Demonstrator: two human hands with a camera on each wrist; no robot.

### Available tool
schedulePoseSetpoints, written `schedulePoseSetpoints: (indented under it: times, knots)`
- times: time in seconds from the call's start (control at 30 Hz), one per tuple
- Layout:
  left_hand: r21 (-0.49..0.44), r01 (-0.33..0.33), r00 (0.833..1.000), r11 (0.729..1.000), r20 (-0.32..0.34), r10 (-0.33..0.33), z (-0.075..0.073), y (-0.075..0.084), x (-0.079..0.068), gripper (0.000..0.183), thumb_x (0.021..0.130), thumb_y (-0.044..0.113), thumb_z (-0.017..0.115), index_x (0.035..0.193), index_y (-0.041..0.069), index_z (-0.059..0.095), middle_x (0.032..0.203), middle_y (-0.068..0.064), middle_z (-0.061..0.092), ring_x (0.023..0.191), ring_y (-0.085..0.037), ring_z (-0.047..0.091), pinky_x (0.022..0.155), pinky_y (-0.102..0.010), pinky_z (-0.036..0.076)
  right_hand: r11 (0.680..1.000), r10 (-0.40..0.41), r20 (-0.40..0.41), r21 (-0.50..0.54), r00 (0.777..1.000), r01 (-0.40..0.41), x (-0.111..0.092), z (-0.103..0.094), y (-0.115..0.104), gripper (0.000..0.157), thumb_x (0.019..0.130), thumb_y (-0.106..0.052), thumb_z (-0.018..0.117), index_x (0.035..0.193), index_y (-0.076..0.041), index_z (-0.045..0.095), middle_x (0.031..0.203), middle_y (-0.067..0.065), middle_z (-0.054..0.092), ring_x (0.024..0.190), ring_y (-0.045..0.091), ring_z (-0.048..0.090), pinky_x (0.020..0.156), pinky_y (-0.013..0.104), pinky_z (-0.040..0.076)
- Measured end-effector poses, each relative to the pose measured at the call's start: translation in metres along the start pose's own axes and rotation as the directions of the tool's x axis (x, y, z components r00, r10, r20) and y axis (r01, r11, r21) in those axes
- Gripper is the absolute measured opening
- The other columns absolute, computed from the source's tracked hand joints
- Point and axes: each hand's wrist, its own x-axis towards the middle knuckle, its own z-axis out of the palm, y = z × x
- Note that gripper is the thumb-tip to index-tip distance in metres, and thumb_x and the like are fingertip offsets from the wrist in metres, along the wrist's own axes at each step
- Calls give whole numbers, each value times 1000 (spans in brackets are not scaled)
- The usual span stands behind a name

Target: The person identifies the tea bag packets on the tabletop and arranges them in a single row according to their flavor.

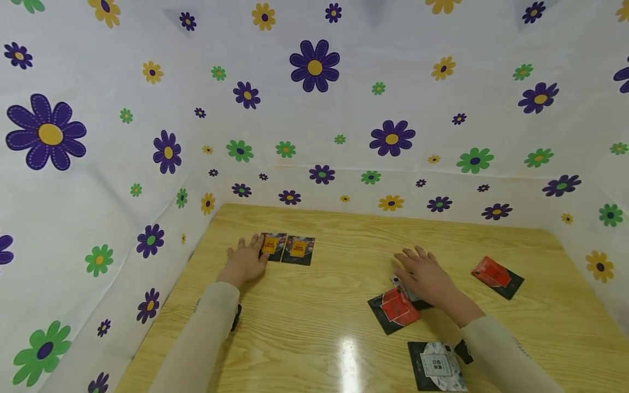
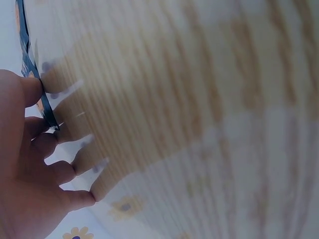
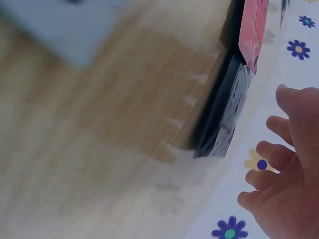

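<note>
At the table's far left, my left hand touches the edge of a dark flat packet with an orange label. A matching dark packet lies just right of it. In the left wrist view, the left hand has its fingertips down on the wood, its thumb by the packet's edge. My right hand is spread above a grey-and-black packet, which it partly hides. The right wrist view shows the right hand apart from that packet, holding nothing. A red-and-black packet overlaps the grey one.
Another red-and-black packet lies at the right. Nearer the front is a white-and-black packet, beside my right sleeve. White cloth with printed flowers walls the wooden table at the back and sides.
</note>
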Motion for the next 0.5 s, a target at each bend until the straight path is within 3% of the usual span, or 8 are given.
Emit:
schedulePoseSetpoints:
  times: [0.27, 0.5]
  knots:
    - [1, -4, 1000, 1000, -7, 4, 1, 0, 0, 66, 114, 40, 34, 170, 9, 15, 177, -15, 15, 160, -55, 11, 121, -82, 13, 999, -28, 10, 17, 1000, 27, -28, -6, 12, 36, 101, -14, 69, 135, -3, 70, 142, 29, 64, 140, 64, 45, 109, 83, 34]
    - [4, -1, 1000, 1000, -8, 1, -2, 0, -2, 67, 114, 39, 36, 170, 9, 16, 177, -15, 16, 159, -55, 12, 121, -81, 14, 998, -56, 51, 13, 997, 55, -38, -6, 24, 38, 100, -12, 68, 137, -3, 69, 141, 27, 65, 139, 65, 44, 108, 84, 34]
